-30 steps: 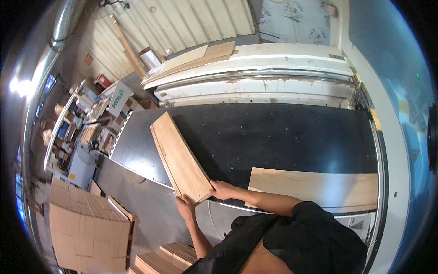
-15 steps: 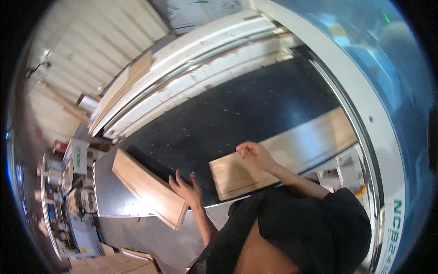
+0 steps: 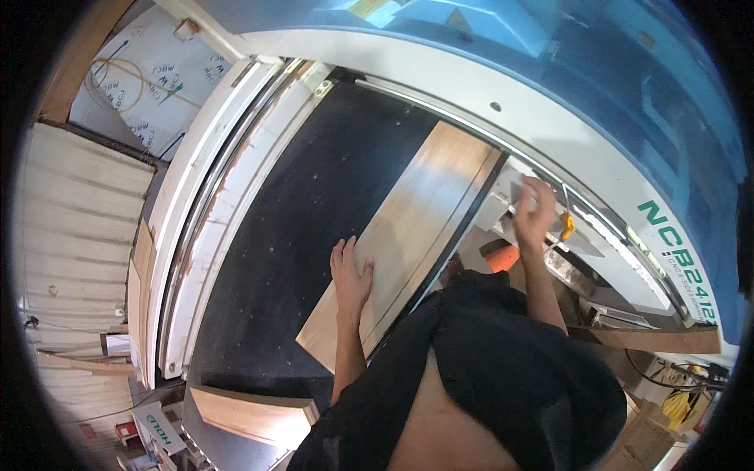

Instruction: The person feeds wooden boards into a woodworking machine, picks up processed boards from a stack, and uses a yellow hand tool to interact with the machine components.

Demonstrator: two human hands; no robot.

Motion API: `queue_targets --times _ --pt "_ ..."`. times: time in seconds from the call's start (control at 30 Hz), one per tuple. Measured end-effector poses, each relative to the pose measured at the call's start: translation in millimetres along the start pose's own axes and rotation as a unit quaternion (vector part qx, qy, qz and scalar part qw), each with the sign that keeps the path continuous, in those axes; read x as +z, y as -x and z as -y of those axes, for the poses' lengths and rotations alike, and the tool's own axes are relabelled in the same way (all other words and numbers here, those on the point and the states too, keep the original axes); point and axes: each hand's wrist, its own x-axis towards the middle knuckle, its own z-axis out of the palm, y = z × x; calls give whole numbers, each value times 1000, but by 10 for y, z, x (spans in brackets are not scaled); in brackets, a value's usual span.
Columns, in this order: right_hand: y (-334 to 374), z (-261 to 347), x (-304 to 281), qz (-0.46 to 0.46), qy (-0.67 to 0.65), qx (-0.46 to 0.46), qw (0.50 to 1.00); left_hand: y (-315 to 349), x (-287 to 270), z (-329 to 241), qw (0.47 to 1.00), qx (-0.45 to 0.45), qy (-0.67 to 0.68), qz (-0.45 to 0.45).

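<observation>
A long pale wooden board (image 3: 416,212) with a groove along its near edge lies on the black machine bed (image 3: 290,220). My left hand (image 3: 351,279) rests on its left part, fingers spread over the far edge. Off the board's near right side, my right hand (image 3: 536,213) is raised in front of the machine's rail. Its fingers are loosely bent and apart, with nothing visible in them. Close beside that hand hangs a yellow-handled tool (image 3: 567,226). A shorter wooden piece (image 3: 251,416) lies at the bed's lower left, partly hidden by my clothing.
A white machine frame with a blue see-through cover (image 3: 487,47) spans the top and right. Along the bed's left runs a white beam with a metal rail (image 3: 208,212). An orange object (image 3: 501,257) sits below the bed's near edge. Thin boards (image 3: 141,290) lean by the ribbed wall.
My view has turned right. My left hand has gone from beside the shorter piece onto the long board. My right hand has moved from over the board to beyond its near edge.
</observation>
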Motion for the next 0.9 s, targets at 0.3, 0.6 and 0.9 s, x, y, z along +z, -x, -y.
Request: queue_targets --times 0.3,0.6,0.9 --pt "561 -1427 -1023 188 197 155 950 -238 302 -238 999 -15 -35 -13" --pt "740 -1769 -939 227 235 141 934 -170 305 -149 999 -11 -34 -39" --pt "252 -1009 -786 136 -142 196 961 -137 339 -118 998 8 0 -70"
